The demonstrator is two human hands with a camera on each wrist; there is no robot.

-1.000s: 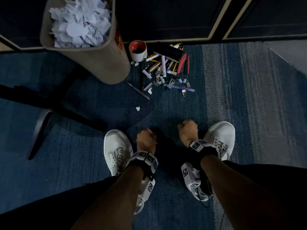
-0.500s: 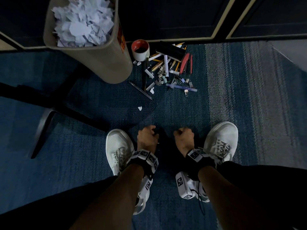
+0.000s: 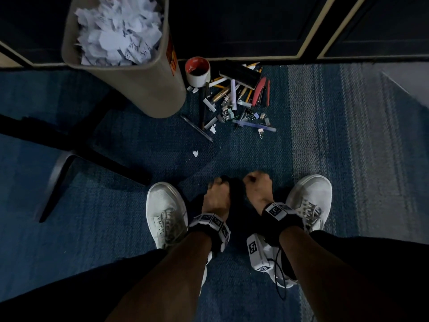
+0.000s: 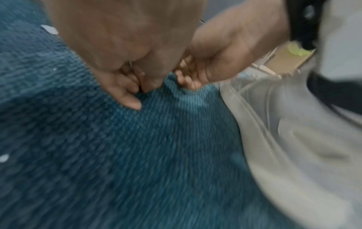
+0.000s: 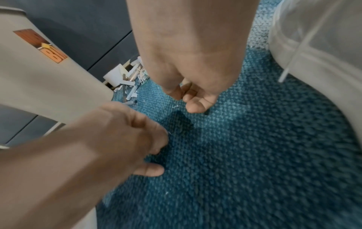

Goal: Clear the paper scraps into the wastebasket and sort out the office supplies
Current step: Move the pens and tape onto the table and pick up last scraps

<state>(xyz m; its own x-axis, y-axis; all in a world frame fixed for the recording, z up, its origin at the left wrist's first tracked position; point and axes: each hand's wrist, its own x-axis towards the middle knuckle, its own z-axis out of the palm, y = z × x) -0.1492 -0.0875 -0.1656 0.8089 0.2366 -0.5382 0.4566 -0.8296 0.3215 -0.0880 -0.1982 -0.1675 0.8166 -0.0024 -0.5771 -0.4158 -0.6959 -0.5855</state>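
A beige wastebasket (image 3: 130,89) stands at the back left, heaped with white paper scraps (image 3: 116,36). To its right lies a pile of office supplies (image 3: 234,101): pens, binder clips, a red stapler (image 3: 261,92) and a red-and-white tape roll (image 3: 197,70). One loose scrap (image 3: 195,153) lies on the blue carpet in front of the pile. Both hands are low over the carpet between my shoes. My left hand (image 3: 217,189) (image 4: 133,86) and right hand (image 3: 256,184) (image 5: 188,96) have curled fingers close together. I see nothing held in either.
White shoes (image 3: 166,210) (image 3: 308,198) flank the hands. A dark metal furniture leg (image 3: 58,173) crosses the carpet at left. Dark cabinet fronts (image 3: 243,26) close off the back. Small white bits (image 4: 50,29) (image 5: 173,106) dot the carpet.
The two hands have drawn closer together over the carpet, the right one shifting left. Both stay curled. The pile and wastebasket have not moved.
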